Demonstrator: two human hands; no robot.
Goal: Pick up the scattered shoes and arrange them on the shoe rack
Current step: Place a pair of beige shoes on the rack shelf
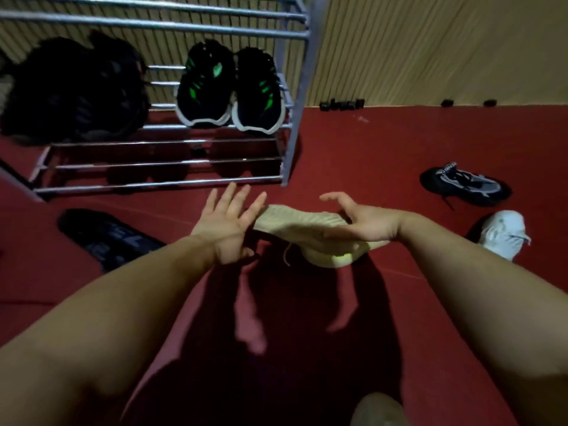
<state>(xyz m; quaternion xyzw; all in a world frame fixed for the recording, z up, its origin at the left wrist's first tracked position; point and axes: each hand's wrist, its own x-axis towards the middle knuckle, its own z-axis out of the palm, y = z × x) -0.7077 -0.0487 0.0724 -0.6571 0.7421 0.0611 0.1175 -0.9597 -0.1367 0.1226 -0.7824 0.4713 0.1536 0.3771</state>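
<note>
pale shoe [301,219] dead centre, off the floor | right hand [365,222] curled round its 3 o'clock end | left hand [227,222] fingers splayed at 9 o'clock tip | shoe rack [289,142] up at 11

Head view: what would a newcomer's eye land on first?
The pale shoe held mid-frame above the red floor: the right hand grips it, the left hand touches its other end. Next, the black-and-green pair on the shoe rack, upper centre, then a black-grey shoe and a white shoe lying at right.
</note>
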